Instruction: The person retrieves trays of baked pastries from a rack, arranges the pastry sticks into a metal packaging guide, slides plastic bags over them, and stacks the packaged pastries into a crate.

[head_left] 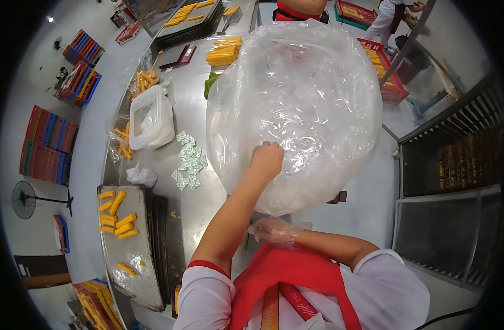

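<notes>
A big clear plastic bag (318, 126), puffed out and wrinkled, fills the middle of the view in front of my chest. My left hand (267, 160) is bare, with its fingers curled closed on the plastic at the bag's near side. Close to my apron, just below the bag's lower edge, is my right hand (271, 231), covered by a loose clear plastic glove (287, 236). Its fingers are partly hidden, so their grip is unclear. Small green-and-white packets (189, 160) lie on the steel table (194, 220) left of the bag.
A white plastic tub (151, 118) stands on the table. Stacked baking trays (133, 269) at lower left carry yellow sticks (118, 217). More yellow sticks (223, 54) lie at the back. A red crate (394, 91) and a rack (450, 192) stand right; other people work beyond.
</notes>
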`<state>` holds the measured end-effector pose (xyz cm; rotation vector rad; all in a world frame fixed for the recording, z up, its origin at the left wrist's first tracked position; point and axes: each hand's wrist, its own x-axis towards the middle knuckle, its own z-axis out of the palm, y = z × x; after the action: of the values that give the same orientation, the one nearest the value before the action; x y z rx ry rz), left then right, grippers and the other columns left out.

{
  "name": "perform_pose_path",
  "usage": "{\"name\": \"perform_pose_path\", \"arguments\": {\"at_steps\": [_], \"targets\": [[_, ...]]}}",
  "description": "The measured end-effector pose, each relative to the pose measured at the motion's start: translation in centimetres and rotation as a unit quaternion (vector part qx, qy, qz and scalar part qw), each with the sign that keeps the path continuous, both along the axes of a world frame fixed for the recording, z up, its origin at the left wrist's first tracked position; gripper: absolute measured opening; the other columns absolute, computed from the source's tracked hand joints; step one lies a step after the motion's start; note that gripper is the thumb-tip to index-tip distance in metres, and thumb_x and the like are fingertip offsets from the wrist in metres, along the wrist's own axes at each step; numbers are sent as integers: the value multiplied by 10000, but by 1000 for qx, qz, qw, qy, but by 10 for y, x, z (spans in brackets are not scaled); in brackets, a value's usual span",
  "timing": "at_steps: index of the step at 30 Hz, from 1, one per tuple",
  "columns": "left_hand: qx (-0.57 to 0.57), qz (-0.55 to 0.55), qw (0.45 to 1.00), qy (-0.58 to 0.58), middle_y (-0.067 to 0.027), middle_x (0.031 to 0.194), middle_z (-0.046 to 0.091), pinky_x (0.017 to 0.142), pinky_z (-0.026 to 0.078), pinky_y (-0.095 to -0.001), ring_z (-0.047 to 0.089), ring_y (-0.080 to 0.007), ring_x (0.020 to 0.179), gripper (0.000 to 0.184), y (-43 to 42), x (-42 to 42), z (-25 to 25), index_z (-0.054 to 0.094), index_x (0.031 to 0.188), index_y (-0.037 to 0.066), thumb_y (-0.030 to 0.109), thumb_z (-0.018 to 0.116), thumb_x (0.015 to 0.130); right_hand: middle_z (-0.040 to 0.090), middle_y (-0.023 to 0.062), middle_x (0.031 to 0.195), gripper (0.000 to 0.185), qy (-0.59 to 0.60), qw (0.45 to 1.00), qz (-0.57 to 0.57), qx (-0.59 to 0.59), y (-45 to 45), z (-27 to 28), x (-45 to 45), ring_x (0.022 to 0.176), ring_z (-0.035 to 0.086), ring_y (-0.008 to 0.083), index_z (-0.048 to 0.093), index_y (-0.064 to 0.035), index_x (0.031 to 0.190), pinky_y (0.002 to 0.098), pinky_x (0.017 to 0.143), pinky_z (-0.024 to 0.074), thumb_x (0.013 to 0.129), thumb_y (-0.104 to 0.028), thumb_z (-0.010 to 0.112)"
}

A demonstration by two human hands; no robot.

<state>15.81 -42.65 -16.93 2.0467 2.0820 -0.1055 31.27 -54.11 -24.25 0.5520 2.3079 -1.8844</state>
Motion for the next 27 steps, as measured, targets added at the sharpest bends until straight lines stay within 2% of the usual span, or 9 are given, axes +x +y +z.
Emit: {"name": "perform_pose_path", "arguments": {"at_steps": [4, 7, 10, 12, 18, 22, 24, 25, 27], "targets": [[104, -3, 994, -18, -134, 1075, 647, 856, 536, -472, 618, -332, 1051, 221, -1, -4, 7, 682, 1030, 16, 118, 587, 859, 702, 142, 893, 272, -4, 998, -20, -58, 0, -17, 1, 891, 667, 302, 657, -57, 1045, 400, 831, 502, 913, -280, 572], [391, 76, 907, 138, -146, 1029, 653, 856, 540, -437, 624, -346, 1030, 188, -2, -7, 22, 665, 985, -5, 104, 599, 847, 689, 162, 910, 316, -10, 1000, 13, -14, 4, -1, -8, 900, 654, 298, 654, -58, 1074, 406, 847, 497, 915, -315, 565], [365, 204, 906, 66, -147, 1002, 658, 875, 534, -442, 627, -362, 1011, 141, -9, -29, 15, 645, 936, 5, 95, 615, 832, 686, 175, 915, 305, -51, 997, 40, 42, 7, 40, -24, 886, 656, 312, 666, -65, 1054, 419, 826, 499, 911, -316, 568], [153, 181, 971, 9, -153, 1006, 654, 864, 534, -441, 627, -373, 990, 104, -18, -44, 16, 632, 908, 9, 80, 622, 833, 688, 186, 926, 299, -82, 994, 52, 56, 5, 45, -29, 894, 663, 325, 669, -65, 1042, 431, 818, 500, 907, -314, 570], [261, 175, 945, -93, -160, 993, 649, 830, 536, -431, 627, -370, 963, 84, -33, -42, 24, 627, 929, 13, 43, 595, 857, 697, 221, 912, 303, -16, 995, 68, 77, -5, 26, -30, 897, 670, 400, 677, -67, 980, 470, 802, 512, 897, -338, 571], [340, 205, 902, -171, -154, 991, 653, 835, 539, -438, 628, -370, 988, 100, -32, -29, 41, 617, 961, 19, 49, 582, 872, 674, 157, 879, 265, 35, 998, 51, 12, -11, -20, -28, 829, 647, 282, 671, -52, 1010, 395, 758, 508, 914, -283, 583], [348, 255, 900, -62, -150, 1002, 656, 833, 542, -451, 630, -384, 981, 124, -39, -28, 23, 618, 998, 31, 67, 591, 883, 658, 104, 865, 233, 78, 996, 36, -31, -12, 0, -32, 810, 621, 203, 671, -53, 1000, 345, 737, 499, 919, -250, 577], [349, 274, 896, -25, -149, 1006, 657, 833, 543, -456, 630, -388, 978, 132, -44, -31, 16, 619, 1011, 35, 74, 595, 887, 663, 116, 864, 236, -13, 998, 59, -26, -6, 19, -34, 759, 630, 206, 660, -37, 1052, 359, 699, 503, 930, -227, 592], [60, 193, 979, 33, -157, 1078, 669, 856, 543, -458, 637, -402, 997, 201, -53, -38, 13, 633, 1062, 31, 132, 649, 889, 669, 128, 862, 249, -103, 991, 80, -15, -5, 41, -34, 708, 640, 210, 648, -20, 1105, 373, 661, 507, 940, -203, 606]]}}
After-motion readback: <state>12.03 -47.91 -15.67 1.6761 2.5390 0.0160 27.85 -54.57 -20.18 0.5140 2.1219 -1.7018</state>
